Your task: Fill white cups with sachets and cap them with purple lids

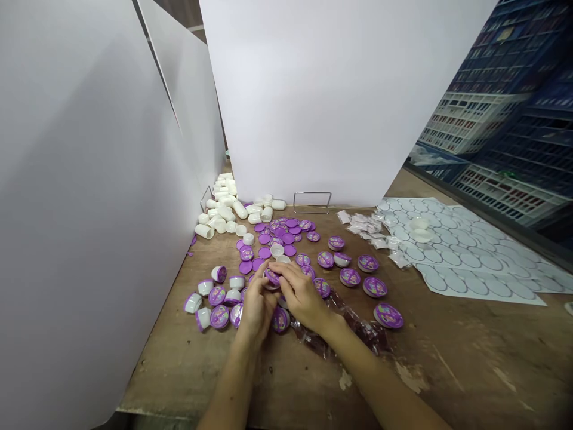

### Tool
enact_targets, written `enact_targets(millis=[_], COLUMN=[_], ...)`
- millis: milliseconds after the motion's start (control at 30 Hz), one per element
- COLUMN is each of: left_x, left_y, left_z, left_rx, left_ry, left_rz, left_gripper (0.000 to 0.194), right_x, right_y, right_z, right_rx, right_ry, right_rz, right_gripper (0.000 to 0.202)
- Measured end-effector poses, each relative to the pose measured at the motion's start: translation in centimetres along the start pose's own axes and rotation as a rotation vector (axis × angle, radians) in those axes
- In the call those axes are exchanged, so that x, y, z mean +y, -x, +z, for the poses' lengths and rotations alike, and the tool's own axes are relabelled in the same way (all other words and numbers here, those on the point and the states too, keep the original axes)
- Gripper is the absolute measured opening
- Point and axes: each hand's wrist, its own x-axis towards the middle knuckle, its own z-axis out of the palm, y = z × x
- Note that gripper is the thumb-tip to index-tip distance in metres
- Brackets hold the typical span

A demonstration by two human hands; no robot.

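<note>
Between both hands is a small white cup with a purple printed lid. My left hand wraps round its side, and the fingers of my right hand press on the lid from the right. Lidded cups lie in a group to the left, some tipped on their sides. More lidded cups stand to the right. Beyond the hands are loose purple lids and a few open white cups. Dark clear-wrapped packets lie beside and partly under my right forearm.
White empty cups are heaped at the back left. Small clear sachets and sheets printed with circles lie at the right. White panels stand behind and left, with a wire stand. Stacked crates are at far right.
</note>
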Motion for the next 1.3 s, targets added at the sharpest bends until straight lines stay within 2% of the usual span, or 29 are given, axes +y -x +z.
enact_targets(millis=[100,300,367,533,700,833,1000,1167,1300], left_x=[1.1,2.0,1.8,1.1,0.1,-0.8,-0.6,0.3,0.8], left_y=[0.4,1.4,1.4,0.9,0.6,0.6,1.0,1.1,1.0], left_z=[0.2,0.5,0.3,-0.3,-0.4,0.1,1.1,1.3,1.1], left_rx=[-0.079,-0.117,-0.132,-0.067,0.02,0.042,0.092,0.114,0.079], left_ry=[0.038,-0.117,-0.158,-0.196,-0.227,-0.299,-0.365,-0.417,-0.434], left_rz=[-0.07,-0.067,-0.024,0.113,0.18,0.279,0.385,0.453,0.431], left_gripper=[0.053,0.053,0.054,0.052,0.051,0.042,0.031,0.025,0.027], right_x=[-0.1,0.4,0.5,0.4,0.0,-0.1,-0.5,-0.9,-0.6], right_y=[-0.1,-0.6,-0.9,-1.2,-0.3,0.3,0.1,-0.5,-0.6], right_z=[-0.8,-0.7,-0.6,-0.8,-0.4,0.6,1.6,1.6,1.5], right_rx=[-0.071,0.013,0.019,-0.044,-0.08,0.012,0.207,0.15,0.157], right_ry=[-0.025,-0.245,-0.284,-0.222,-0.062,0.032,0.108,0.061,0.029], right_rz=[-0.014,0.192,0.208,0.095,-0.012,-0.045,0.022,-0.034,-0.11], right_gripper=[0.033,0.033,0.033,0.033,0.048,0.057,0.047,0.042,0.043])
